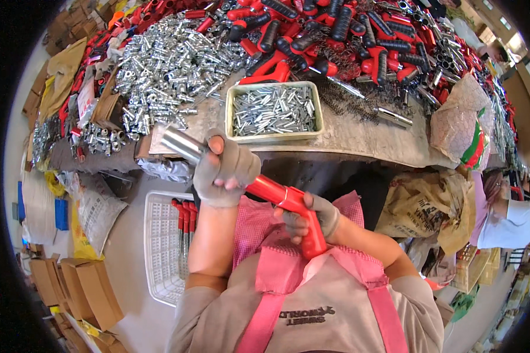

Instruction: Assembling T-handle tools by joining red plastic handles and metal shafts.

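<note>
Both my hands, in grey gloves with bare fingertips, hold one long tool with a red pistol-grip body [272, 189] and a smooth silver tube [181, 145]. The tool slants from upper left to lower right before my chest. My left hand [225, 173] is wrapped round the tool where the silver tube and the red barrel come together, hiding that part. My right hand [313, 219] is closed round the red grip, which points down toward my apron. Just beyond my left hand, a cream tray [275, 138] full of small silver pins stands on the bench edge.
A heap of silver fittings [165, 70] covers the bench's left; red-and-black handles [341, 35] pile up at the back. Loose springs [350, 109] lie right of the tray. A white basket [159, 247] with several red-and-silver tools stands below, left. Sacks [424, 203] are at right.
</note>
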Demonstrator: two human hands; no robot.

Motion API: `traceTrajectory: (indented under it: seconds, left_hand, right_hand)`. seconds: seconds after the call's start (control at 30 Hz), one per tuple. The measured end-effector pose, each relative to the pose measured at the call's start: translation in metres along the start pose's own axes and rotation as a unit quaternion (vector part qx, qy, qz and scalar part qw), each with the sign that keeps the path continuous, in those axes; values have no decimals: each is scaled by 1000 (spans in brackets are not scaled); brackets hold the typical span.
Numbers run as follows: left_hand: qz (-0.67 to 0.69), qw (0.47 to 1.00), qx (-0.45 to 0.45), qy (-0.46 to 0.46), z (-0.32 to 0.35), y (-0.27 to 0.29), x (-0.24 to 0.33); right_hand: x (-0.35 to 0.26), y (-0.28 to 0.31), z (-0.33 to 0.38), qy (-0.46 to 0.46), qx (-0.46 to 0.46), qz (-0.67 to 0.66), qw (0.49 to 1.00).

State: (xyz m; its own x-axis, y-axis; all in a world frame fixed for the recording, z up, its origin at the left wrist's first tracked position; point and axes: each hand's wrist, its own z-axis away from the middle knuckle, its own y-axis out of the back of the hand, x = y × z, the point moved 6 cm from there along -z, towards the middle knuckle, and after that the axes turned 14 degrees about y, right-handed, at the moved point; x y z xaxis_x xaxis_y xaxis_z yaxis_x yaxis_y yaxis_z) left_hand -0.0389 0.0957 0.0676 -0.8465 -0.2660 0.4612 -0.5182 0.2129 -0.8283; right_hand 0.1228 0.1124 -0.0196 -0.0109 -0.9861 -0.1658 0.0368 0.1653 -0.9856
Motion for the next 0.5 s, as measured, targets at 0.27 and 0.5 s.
traceTrajectory:
  seconds: [0.27, 0.5]
  left_hand:
    - [-6, 996, 88, -30, -2, 16, 6]
    - [-16, 926, 369, -71, 12, 38, 7]
  right_hand:
    - [-38, -19, -15, 181, 5, 521, 834]
    - [-56, -62, -41, 331, -25, 897, 292]
